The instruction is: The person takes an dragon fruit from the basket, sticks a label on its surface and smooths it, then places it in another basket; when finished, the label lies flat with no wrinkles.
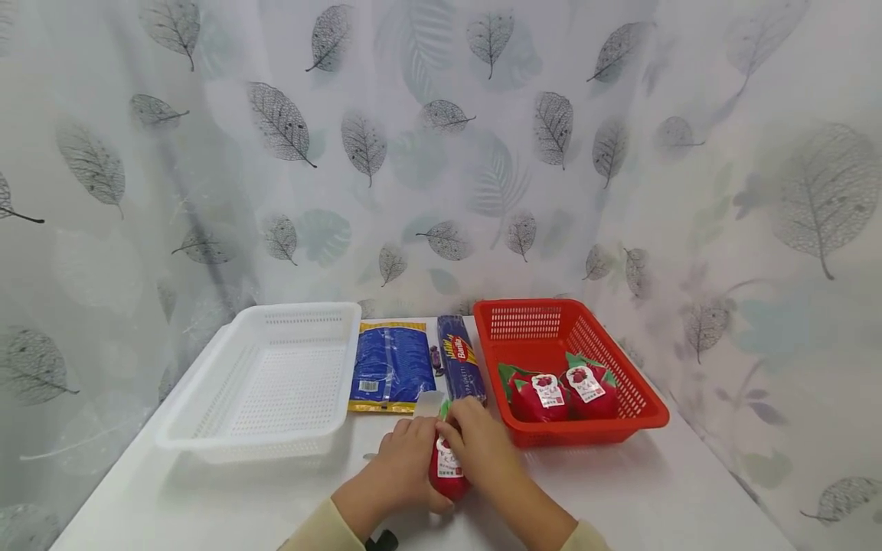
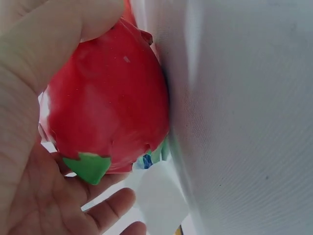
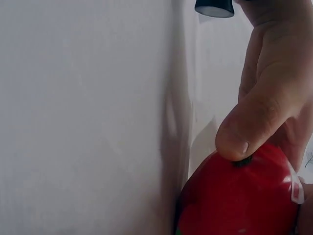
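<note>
A red dragon fruit (image 1: 449,476) with green leaf tips and a white printed label lies on the white table between the hands. My left hand (image 1: 405,468) holds it from the left, thumb at the near end. In the left wrist view, that thumb rests on the red skin (image 2: 107,98) and the fingers spread below. My right hand (image 1: 485,448) grips it from the right near the far end, its curled fingers partly covering the label. The right wrist view shows the left thumb against the fruit's dark stem end (image 3: 242,161); the right hand's fingers are out of that view.
A red basket (image 1: 654,417) holding two labelled dragon fruits (image 1: 540,398) stands right. A white basket (image 1: 255,444) is left. Between them lie a blue packet (image 1: 391,367), a blue spaghetti package (image 1: 460,356) and a small dark wrapped item (image 1: 436,360). A whitish piece (image 1: 429,402) lies behind the hands.
</note>
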Tool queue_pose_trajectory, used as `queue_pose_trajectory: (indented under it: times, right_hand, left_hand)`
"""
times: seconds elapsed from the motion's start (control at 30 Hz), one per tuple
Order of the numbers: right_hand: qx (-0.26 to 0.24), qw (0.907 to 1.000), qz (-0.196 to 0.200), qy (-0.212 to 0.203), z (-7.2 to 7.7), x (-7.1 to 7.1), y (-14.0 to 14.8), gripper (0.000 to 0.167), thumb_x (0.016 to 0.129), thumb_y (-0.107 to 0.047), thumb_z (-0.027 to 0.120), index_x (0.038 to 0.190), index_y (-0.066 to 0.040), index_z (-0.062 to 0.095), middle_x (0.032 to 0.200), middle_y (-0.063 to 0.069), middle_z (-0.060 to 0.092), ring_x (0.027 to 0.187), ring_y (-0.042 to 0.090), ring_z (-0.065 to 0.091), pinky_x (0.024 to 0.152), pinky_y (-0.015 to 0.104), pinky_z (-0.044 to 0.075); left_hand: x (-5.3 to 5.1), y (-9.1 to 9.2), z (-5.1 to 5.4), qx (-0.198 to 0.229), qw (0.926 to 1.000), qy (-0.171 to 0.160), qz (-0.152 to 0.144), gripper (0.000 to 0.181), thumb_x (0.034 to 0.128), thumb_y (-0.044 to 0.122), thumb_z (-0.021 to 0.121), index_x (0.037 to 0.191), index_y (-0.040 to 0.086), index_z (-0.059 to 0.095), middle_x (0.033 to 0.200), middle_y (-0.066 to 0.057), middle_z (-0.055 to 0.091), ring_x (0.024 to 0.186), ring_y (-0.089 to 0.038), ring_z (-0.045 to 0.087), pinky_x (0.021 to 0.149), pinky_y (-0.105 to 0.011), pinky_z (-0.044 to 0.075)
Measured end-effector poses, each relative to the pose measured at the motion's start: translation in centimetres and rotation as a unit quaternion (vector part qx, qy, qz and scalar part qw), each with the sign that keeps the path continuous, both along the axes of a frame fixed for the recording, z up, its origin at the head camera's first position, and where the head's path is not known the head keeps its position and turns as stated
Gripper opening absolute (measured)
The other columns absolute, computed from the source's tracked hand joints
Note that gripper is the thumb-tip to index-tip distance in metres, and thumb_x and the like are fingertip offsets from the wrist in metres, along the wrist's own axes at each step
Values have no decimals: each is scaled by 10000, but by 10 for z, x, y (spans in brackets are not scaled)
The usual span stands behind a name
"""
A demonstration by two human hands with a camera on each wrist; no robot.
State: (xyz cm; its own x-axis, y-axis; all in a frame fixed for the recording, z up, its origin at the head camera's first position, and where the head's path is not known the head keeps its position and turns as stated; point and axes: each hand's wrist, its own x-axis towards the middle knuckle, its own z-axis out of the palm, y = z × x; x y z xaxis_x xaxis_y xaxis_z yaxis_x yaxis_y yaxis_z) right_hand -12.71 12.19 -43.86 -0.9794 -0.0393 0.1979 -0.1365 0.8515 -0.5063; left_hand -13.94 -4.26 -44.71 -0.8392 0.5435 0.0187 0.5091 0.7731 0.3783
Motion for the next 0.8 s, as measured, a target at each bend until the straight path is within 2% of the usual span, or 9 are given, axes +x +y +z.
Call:
queue_pose_trajectory:
  times: [0.1, 0.2, 0.3, 0.37, 0.43, 0.53, 0.6, 0.7, 0.8]
  right_hand:
    - [338, 9994, -90, 46, -2, 7, 1, 250, 1002, -439, 719, 1138, -231, 686, 1078, -4, 592, 979, 150, 600, 923, 442, 647]
    - [743, 9965, -143, -357, -4, 16, 3, 560, 950, -586, 722, 1400, -260, 655, 1261, 69, 613, 1098, 243, 624, 927, 559, 636]
    - [690, 9932, 12, -935, -6, 25, 7, 866, 817, -676, 807, 1550, -300, 539, 1355, 132, 603, 1164, 306, 602, 877, 625, 623]
    - [393, 9921, 204, -1175, -8, 27, 11, 970, 751, -661, 864, 1573, -297, 501, 1348, 135, 598, 1151, 292, 592, 858, 606, 626]
    - [-46, 9908, 417, -1290, -10, 29, 15, 982, 723, -586, 917, 1564, -291, 504, 1347, 124, 591, 1152, 279, 593, 861, 595, 635]
    - [-760, 9834, 692, -1494, -13, 34, 24, 945, 711, -472, 959, 1540, -324, 531, 1365, 96, 575, 1183, 278, 582, 825, 574, 656]
    - [-1238, 9739, 806, -1726, -14, 42, 33, 929, 712, -436, 969, 1530, -368, 532, 1393, 85, 552, 1233, 293, 558, 789, 565, 666]
    - [-1792, 9582, 945, -2021, -11, 56, 50, 915, 730, -418, 963, 1524, -447, 509, 1436, 83, 513, 1301, 329, 520, 758, 537, 674]
    - [-2176, 9425, 1097, -2287, 1, 72, 71, 905, 770, -430, 943, 1535, -492, 465, 1494, 83, 459, 1372, 370, 473, 778, 516, 677]
  left_hand:
    - [1, 1, 0, -174, 9997, 195, -7, 1129, 581, 623, 993, 1459, 113, 501, 1362, -66, 618, 1284, -296, 498, 1107, -582, 497]
    - [2, -1, 1, -387, 9980, 496, -32, 1153, 551, 650, 1001, 1459, 117, 532, 1379, -71, 655, 1321, -319, 518, 1144, -601, 466]
    - [4, -10, 10, -473, 9964, 663, -220, 1111, 586, 578, 1015, 1484, 110, 558, 1401, -69, 678, 1330, -323, 550, 1153, -571, 481]
    - [2, -18, 20, -403, 9962, 676, -384, 948, 697, 432, 999, 1491, 124, 582, 1425, -65, 674, 1344, -323, 561, 1155, -544, 498]
    - [1, -25, 32, -190, 9970, 612, -445, 743, 825, 251, 928, 1488, 145, 610, 1464, -80, 660, 1380, -338, 564, 1160, -538, 506]
    - [-3, -31, 47, 252, 9970, 698, -216, 550, 945, 25, 762, 1462, 171, 647, 1494, -108, 646, 1419, -374, 564, 1169, -582, 489]
    - [-8, -30, 53, 621, 9946, 823, 76, 505, 980, -17, 693, 1451, 162, 662, 1497, -123, 648, 1422, -397, 574, 1162, -606, 488]
    - [-18, -21, 51, 1036, 9888, 964, 473, 447, 1016, 13, 641, 1444, 140, 669, 1490, -118, 656, 1420, -385, 587, 1159, -602, 493]
    - [-26, -10, 38, 1168, 9873, 926, 550, 420, 1035, 51, 617, 1447, 125, 663, 1482, -102, 664, 1414, -351, 600, 1154, -560, 511]
